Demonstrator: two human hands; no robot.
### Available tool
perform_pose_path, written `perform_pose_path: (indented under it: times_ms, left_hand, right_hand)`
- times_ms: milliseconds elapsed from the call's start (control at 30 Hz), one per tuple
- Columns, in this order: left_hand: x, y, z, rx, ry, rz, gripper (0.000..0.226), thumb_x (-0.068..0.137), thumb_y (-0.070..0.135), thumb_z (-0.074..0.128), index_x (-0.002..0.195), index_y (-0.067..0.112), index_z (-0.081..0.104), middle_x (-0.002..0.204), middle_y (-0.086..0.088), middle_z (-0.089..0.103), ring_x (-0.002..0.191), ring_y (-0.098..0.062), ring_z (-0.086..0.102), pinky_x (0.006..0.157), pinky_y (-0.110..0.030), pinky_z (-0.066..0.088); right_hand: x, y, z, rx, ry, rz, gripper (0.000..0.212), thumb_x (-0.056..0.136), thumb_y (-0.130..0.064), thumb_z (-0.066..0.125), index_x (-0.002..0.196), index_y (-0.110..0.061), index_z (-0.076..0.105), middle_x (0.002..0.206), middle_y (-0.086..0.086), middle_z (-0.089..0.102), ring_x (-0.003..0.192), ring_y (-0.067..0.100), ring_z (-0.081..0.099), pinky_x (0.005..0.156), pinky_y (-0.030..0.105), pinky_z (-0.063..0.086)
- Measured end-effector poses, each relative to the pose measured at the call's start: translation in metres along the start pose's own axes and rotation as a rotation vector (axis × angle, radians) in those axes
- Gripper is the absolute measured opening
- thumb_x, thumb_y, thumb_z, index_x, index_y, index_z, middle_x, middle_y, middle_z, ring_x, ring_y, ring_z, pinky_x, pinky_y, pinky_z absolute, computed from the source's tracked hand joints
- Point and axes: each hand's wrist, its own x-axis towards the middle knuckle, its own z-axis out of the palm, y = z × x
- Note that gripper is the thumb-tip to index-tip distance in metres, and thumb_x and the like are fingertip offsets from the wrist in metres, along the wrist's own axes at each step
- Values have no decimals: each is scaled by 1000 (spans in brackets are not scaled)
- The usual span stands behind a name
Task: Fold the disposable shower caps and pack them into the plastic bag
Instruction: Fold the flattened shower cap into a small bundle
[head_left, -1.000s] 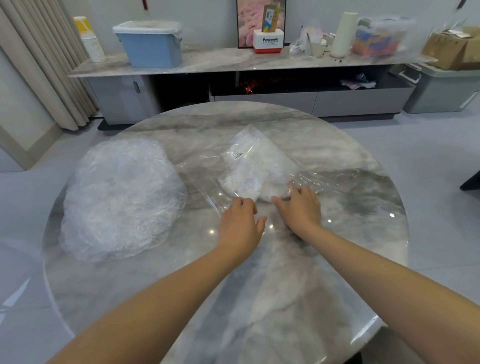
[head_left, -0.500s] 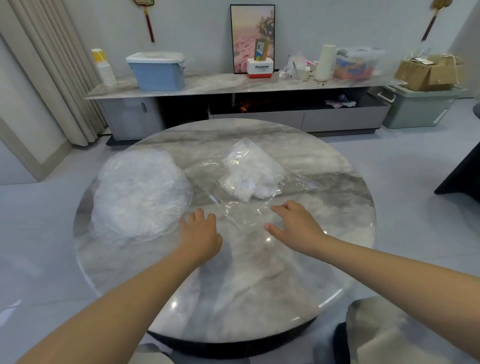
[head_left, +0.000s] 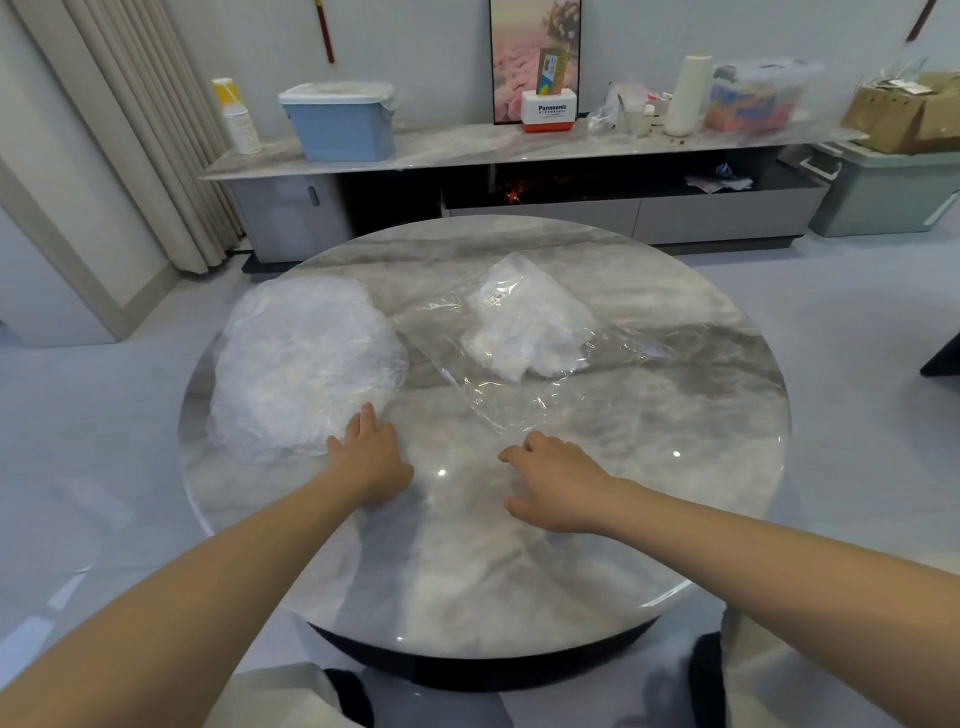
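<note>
Round marble counter (head_left: 519, 561), heap of loose shower caps (head_left: 304, 364) at its left, left hand (head_left: 370, 460) spread at the heap's near edge, grip released, clear plastic bag (head_left: 498, 358) holding folded caps (head_left: 527, 325) at centre, right hand (head_left: 563, 486) loose near the bag's mouth, grasping nothing

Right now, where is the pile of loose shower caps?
In the head view, the pile of shower caps sits on the round table's left side, beside the plastic bag, with the left hand at its near edge.
</note>
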Motion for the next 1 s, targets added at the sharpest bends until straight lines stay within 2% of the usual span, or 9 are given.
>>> perform_pose_path:
  times_ms: [100,300,467,600,733,833,1000]
  left_hand:
    - [7,-6,-2,-42,-16,-8,70,92,38,48,148,9,17,158,-10,-14,146,-27,-4,115,-48,15]
    - [15,-12,-6,-79,-64,-57,71,90,42,50,146,10,22,157,-15,-11,145,-32,-2,114,-49,16]
    - [14,-10,-7,-105,-82,-22,66,89,40,50,141,6,29,149,-12,22,136,-31,24,108,-44,26]
    - [5,-1,-3,-107,-61,48,59,88,39,50,136,7,35,148,-7,23,133,-27,29,104,-41,28]
    - [-11,11,3,-15,119,130,56,88,33,48,136,9,33,144,-5,26,129,-24,31,102,-37,26]
    - [-21,17,0,37,299,189,42,90,28,44,128,8,44,136,-6,36,121,-24,38,99,-34,27]
    - [-42,33,-3,-128,340,282,37,94,21,44,128,12,55,131,-2,48,118,-20,47,102,-32,27]
  right_hand:
    - [2,1,1,-8,5,-16,54,93,-35,48,141,-15,34,131,11,41,119,30,42,99,35,32]
    - [5,3,-2,-12,31,-28,55,93,-34,48,142,-17,34,133,10,40,120,29,42,100,33,31]
    - [5,8,-5,-20,38,-30,54,93,-34,48,142,-16,34,132,10,41,120,29,43,99,34,30]
    - [2,12,-7,-38,37,-23,52,94,-34,47,141,-16,36,132,10,42,120,29,43,101,34,31]
    - [-4,13,-9,-55,44,-27,51,94,-34,46,141,-16,37,131,10,42,119,29,44,101,33,31]
    - [-10,14,-9,-56,54,-38,51,94,-34,46,141,-18,37,132,9,42,119,28,44,100,32,30]
    - [-18,18,-9,-35,97,-59,52,94,-34,48,142,-19,36,133,7,42,121,26,43,101,31,30]
